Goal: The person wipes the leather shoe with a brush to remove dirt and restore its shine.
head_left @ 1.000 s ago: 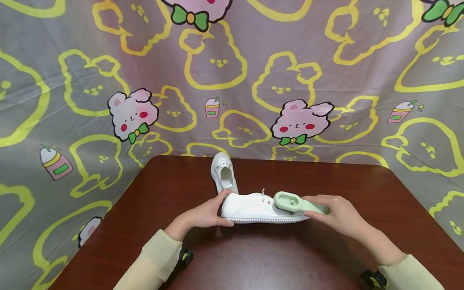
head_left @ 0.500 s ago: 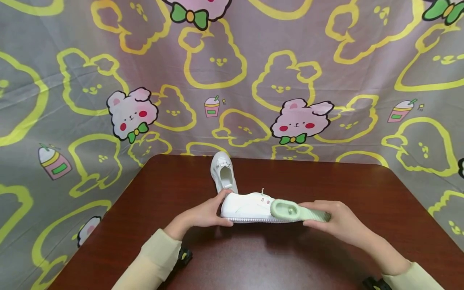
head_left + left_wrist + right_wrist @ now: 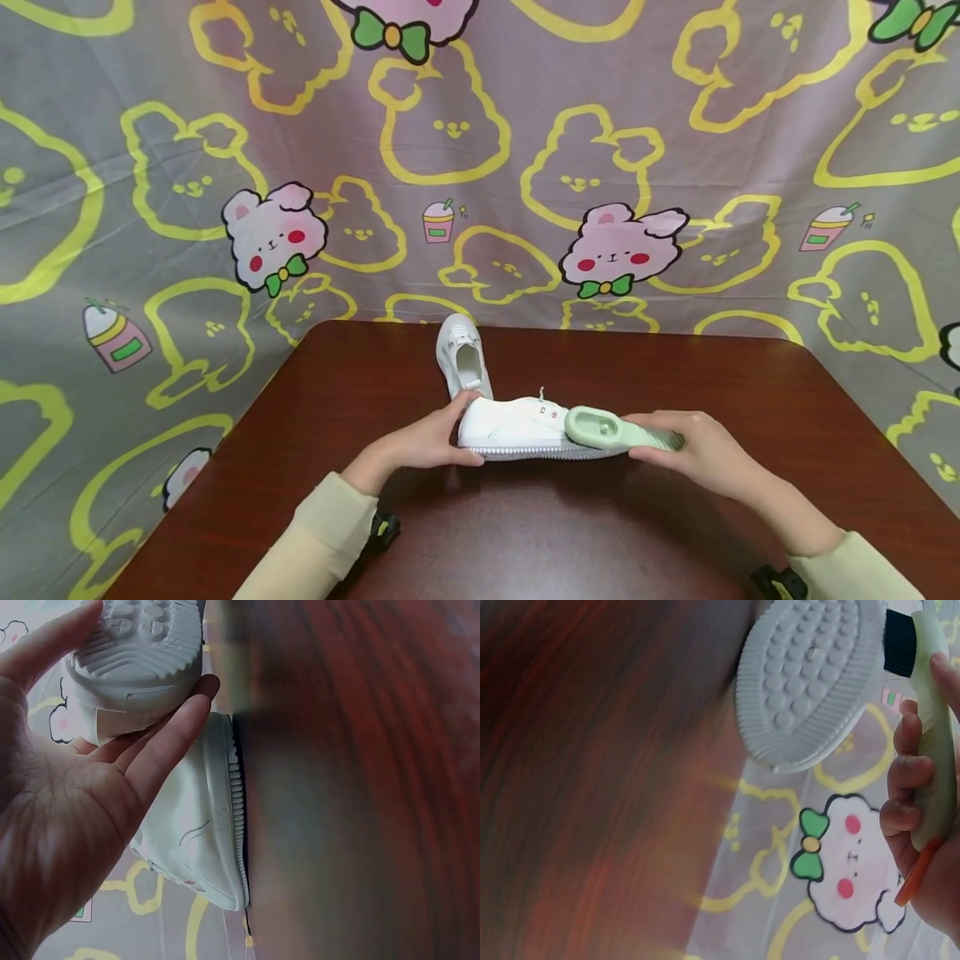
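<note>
At lower centre, our left hand grips a shoe; our right hand holds a brush beside it.

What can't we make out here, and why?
- Head view: bristle side of the green brush, turned toward the held shoe.
- Head view: lower heel of the rear shoe, behind held shoe and left hand.
- Head view: held shoe's red marks, too small to read.
- Left wrist view: held shoe's front, cut by top edge.
- Right wrist view: part of right hand, cut by right edge.
</note>
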Demonstrator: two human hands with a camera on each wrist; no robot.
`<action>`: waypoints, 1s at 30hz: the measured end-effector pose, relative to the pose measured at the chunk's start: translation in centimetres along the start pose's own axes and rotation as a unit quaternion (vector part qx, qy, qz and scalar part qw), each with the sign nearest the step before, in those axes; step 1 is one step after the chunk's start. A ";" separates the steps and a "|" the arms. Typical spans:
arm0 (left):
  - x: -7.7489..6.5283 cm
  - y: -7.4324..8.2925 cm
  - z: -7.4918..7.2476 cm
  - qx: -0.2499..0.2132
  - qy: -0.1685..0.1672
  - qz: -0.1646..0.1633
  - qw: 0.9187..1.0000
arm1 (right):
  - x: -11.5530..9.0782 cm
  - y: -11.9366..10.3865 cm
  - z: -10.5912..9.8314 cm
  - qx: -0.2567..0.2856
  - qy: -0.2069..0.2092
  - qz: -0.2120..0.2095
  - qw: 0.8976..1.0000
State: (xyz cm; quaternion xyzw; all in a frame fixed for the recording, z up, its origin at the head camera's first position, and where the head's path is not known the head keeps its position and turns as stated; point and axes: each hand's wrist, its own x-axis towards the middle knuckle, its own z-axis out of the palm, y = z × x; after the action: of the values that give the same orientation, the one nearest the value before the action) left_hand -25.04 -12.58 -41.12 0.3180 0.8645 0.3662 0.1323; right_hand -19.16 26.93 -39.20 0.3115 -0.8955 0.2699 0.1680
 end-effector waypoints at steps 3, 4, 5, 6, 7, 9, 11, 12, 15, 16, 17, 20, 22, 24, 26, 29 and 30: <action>0.0 0.0 0.0 -0.002 -0.001 0.000 1.000 | 0.0 0.6 -0.2 0.015 -0.001 0.028 1.000; 0.0 0.0 0.0 -0.002 -0.001 0.000 1.000 | 0.0 0.8 -0.3 0.020 -0.003 0.034 0.999; 0.0 0.0 0.0 -0.003 -0.001 0.001 1.000 | -0.1 1.0 -0.4 0.022 -0.004 0.041 0.999; 0.0 0.0 0.0 -0.004 -0.001 0.003 1.000 | -0.1 1.1 -0.5 0.024 -0.005 0.048 0.999; 0.0 -0.1 0.1 -0.005 -0.001 0.007 1.000 | -0.1 1.3 -0.5 0.025 -0.005 0.057 0.998; 0.0 -0.1 0.1 -0.007 0.000 0.014 1.000 | -0.2 1.6 -0.8 0.023 -0.011 0.070 0.997; 0.0 -0.3 0.1 -0.004 0.001 0.021 1.000 | -0.2 1.9 -1.1 0.010 -0.013 0.085 0.996; 0.0 -0.3 0.1 -0.002 0.001 0.024 1.000 | -0.3 2.0 -1.3 0.002 -0.013 0.092 0.996; 0.0 -0.4 0.2 0.003 0.002 0.031 1.000 | -0.3 2.2 -1.8 -0.027 -0.010 0.109 0.994; 0.0 -0.5 0.2 0.004 0.002 0.033 0.999 | -0.2 2.2 -1.9 -0.033 -0.005 0.115 0.993; 0.0 -0.5 0.2 0.005 0.002 0.034 0.999 | -0.2 2.1 -2.0 -0.037 0.001 0.119 0.992; 0.0 -0.5 0.2 0.002 0.001 0.036 0.999 | 0.0 1.1 -2.1 -0.032 0.013 0.104 0.994; 0.0 -0.4 0.2 -0.001 0.002 0.038 0.999 | 0.2 0.3 -2.0 -0.020 0.008 0.078 0.997; -0.1 -0.4 0.2 -0.001 0.002 0.040 0.999 | 0.3 -0.6 -1.7 -0.013 -0.012 0.047 0.999; 0.0 -0.4 0.2 0.001 0.003 0.042 0.999 | 0.4 -1.2 -1.3 -0.013 -0.033 0.030 0.999; 0.0 -0.5 0.2 0.008 0.005 0.045 0.999 | 0.6 -1.4 -1.0 -0.009 -0.050 0.040 0.998; 0.0 -0.5 0.2 0.008 0.005 0.045 0.999 | 0.6 -1.2 -1.0 -0.007 -0.052 0.050 0.997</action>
State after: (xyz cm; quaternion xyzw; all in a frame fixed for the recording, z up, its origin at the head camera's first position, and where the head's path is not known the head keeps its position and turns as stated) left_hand -25.20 -12.70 -41.63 0.3554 0.8532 0.3661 0.1085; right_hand -18.66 26.41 -37.67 0.2788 -0.9193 0.2554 0.1091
